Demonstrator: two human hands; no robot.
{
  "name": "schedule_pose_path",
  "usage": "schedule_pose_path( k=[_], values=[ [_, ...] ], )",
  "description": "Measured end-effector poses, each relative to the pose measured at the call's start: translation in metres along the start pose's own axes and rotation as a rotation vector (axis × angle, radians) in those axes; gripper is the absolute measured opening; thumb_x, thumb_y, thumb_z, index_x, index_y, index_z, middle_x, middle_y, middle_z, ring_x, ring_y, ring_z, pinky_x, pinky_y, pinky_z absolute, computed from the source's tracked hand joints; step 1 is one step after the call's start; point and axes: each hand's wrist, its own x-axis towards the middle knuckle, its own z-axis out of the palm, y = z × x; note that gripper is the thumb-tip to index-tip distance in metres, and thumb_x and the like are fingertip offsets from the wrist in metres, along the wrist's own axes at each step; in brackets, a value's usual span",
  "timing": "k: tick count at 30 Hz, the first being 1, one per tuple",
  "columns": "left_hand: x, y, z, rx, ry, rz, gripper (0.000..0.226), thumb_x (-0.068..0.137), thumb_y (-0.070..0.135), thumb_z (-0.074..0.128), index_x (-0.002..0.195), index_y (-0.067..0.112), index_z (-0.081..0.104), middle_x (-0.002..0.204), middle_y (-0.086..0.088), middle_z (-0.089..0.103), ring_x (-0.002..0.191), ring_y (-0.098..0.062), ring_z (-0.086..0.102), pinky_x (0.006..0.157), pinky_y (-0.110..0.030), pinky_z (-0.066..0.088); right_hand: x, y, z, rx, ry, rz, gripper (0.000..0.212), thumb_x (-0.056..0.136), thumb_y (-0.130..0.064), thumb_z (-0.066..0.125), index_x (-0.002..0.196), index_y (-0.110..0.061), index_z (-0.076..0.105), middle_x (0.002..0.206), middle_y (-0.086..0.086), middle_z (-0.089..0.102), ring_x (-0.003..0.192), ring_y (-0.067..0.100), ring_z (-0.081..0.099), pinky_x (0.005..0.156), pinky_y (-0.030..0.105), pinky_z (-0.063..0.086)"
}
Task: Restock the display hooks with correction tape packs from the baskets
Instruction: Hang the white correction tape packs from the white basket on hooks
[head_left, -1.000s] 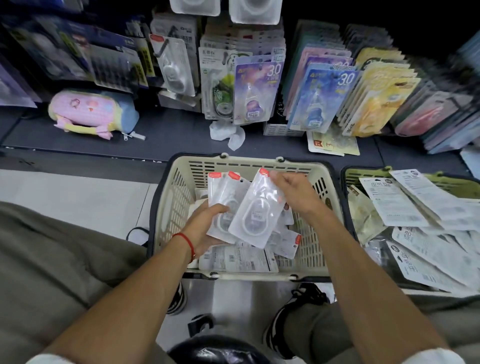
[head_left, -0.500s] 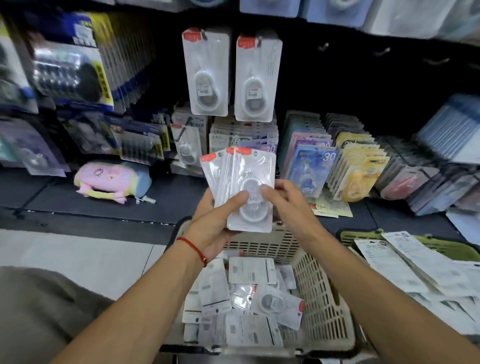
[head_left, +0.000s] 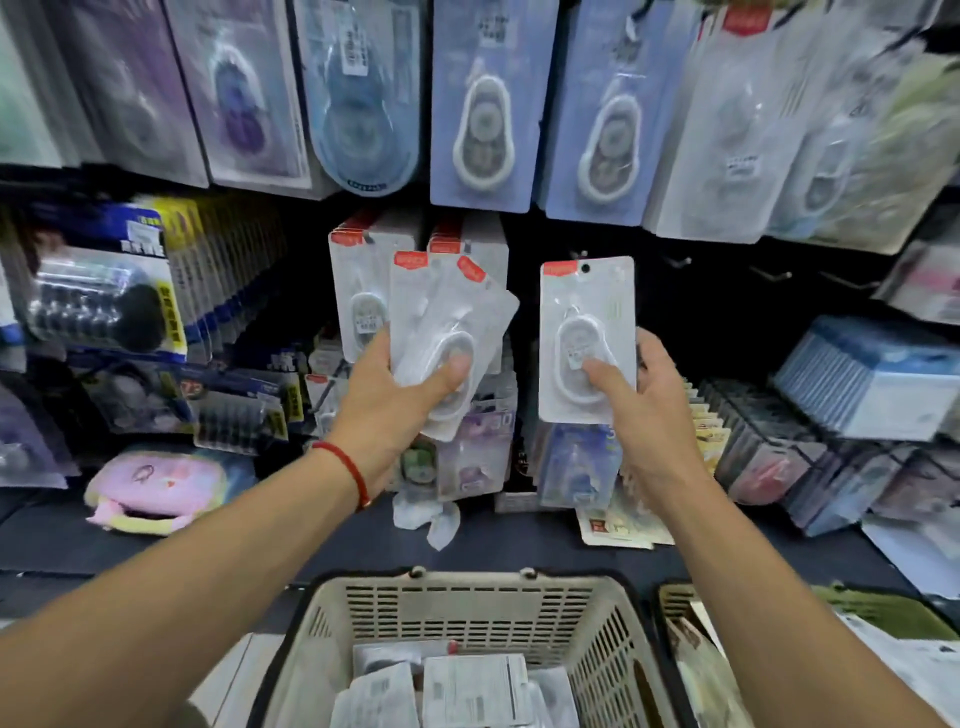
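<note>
Correction tape packs were counted as follows: one single pack (head_left: 587, 338) in the right hand (head_left: 649, 405), and a fanned bundle (head_left: 447, 338) in the left hand (head_left: 384, 405) showing two red header tabs, though the exact number in it could not be told. The single pack stood upright, long axis vertical, red tab and hang hole at the top, thumb pressed on its blister and fingers behind its right edge. The bundle leaned slightly right, tabs uppermost, pinched between thumb and fingers. Both were held well above the beige basket (head_left: 467, 597), which held several more packs lying flat, labels up. Two stacks of hung packs (head_left: 363, 280) of the same sort sat just behind the bundle. A second, green basket (head_left: 675, 603) stood beside the first, at its right.
</note>
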Motion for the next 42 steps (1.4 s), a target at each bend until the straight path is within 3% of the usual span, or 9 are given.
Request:
schedule_pose_path(
  k=[6,10,12,15,19,23,32,36,42],
  values=[
    [0.000,-0.013,-0.006,-0.040,0.027,0.014,0.057,0.080,0.038,0.084,0.133,0.032,0.064,0.122,0.009,0.076,0.115,-0.014,0.071,0.102,-0.048,0.057,0.025,0.005,0.004,0.020,0.031,0.010,0.044,0.088,-0.032,0.070,0.132,-0.027,0.067,0.119,-0.004,0.077,0.110,0.018,0.074,0.092,0.039,0.057],
    [-0.001,-0.007,-0.009,-0.082,0.027,0.015,0.054,0.082,0.035,0.083,0.132,0.029,0.064,0.122,0.006,0.076,0.114,-0.017,0.072,0.101,-0.048,0.057,0.022,0.006,0.013,-0.005,0.135,0.015,0.043,0.089,-0.036,0.071,0.131,-0.028,0.067,0.115,-0.007,0.077,0.104,0.020,0.075,0.081,0.043,0.059],
    [-0.002,-0.004,-0.011,-0.133,0.022,0.006,0.051,0.084,0.031,0.081,0.132,0.026,0.064,0.123,0.003,0.076,0.115,-0.020,0.073,0.102,-0.050,0.057,0.021,0.008,0.014,-0.133,0.188,0.056,0.053,0.092,-0.046,0.071,0.140,-0.027,0.058,0.117,-0.010,0.075,0.106,0.013,0.073,0.090,0.046,0.060],
    [-0.005,-0.004,-0.012,-0.194,-0.006,-0.044,0.056,0.084,0.029,0.079,0.136,0.021,0.061,0.127,-0.003,0.074,0.119,-0.027,0.071,0.105,-0.057,0.054,0.013,0.015,0.018,-0.470,0.179,0.253,0.073,0.096,-0.057,0.062,0.154,-0.019,0.042,0.141,0.002,0.060,0.127,0.024,0.061,0.107,0.052,0.050],
    [-0.010,-0.006,-0.007,-0.209,-0.057,-0.083,0.061,0.081,0.033,0.079,0.137,0.018,0.061,0.127,-0.004,0.075,0.119,-0.028,0.071,0.106,-0.057,0.053,-0.007,0.014,0.035,-0.361,-0.050,0.211,0.023,0.099,-0.048,0.064,0.113,-0.031,0.071,0.114,-0.015,0.073,0.115,0.011,0.067,0.098,0.036,0.055],
    [-0.012,-0.007,0.001,-0.232,-0.097,-0.118,0.062,0.078,0.035,0.080,0.136,0.019,0.062,0.124,-0.004,0.076,0.115,-0.026,0.073,0.102,-0.055,0.056,-0.022,0.010,0.058,-0.215,-0.285,0.129,0.033,0.089,-0.055,0.072,0.107,-0.027,0.075,0.104,-0.010,0.079,0.100,0.011,0.074,0.091,0.036,0.060],
    [-0.009,-0.008,0.000,-0.269,-0.144,-0.207,0.039,0.096,0.034,0.072,0.133,0.029,0.062,0.125,-0.002,0.075,0.110,-0.031,0.075,0.080,-0.047,0.063,-0.018,0.010,0.049,0.015,-0.032,0.051,0.023,0.101,-0.027,0.069,0.124,-0.026,0.066,0.111,-0.005,0.080,0.103,0.012,0.076,0.087,0.032,0.058],
    [-0.006,-0.010,-0.001,-0.288,-0.070,-0.259,0.030,0.101,0.021,0.066,0.130,0.028,0.066,0.126,-0.002,0.074,0.116,-0.031,0.071,0.077,-0.046,0.062,-0.004,0.006,0.034,0.059,0.147,-0.020,0.031,0.106,-0.028,0.062,0.137,-0.026,0.058,0.121,-0.005,0.076,0.111,0.010,0.073,0.085,0.023,0.058],
    [-0.004,-0.008,-0.003,-0.287,-0.039,-0.263,0.029,0.102,0.019,0.063,0.129,0.027,0.066,0.125,-0.003,0.074,0.112,-0.030,0.073,0.074,-0.045,0.063,0.006,0.008,0.021,0.005,0.216,0.000,0.034,0.105,-0.034,0.062,0.139,-0.027,0.062,0.115,-0.009,0.078,0.108,0.009,0.074,0.091,0.032,0.059]
  ],
)
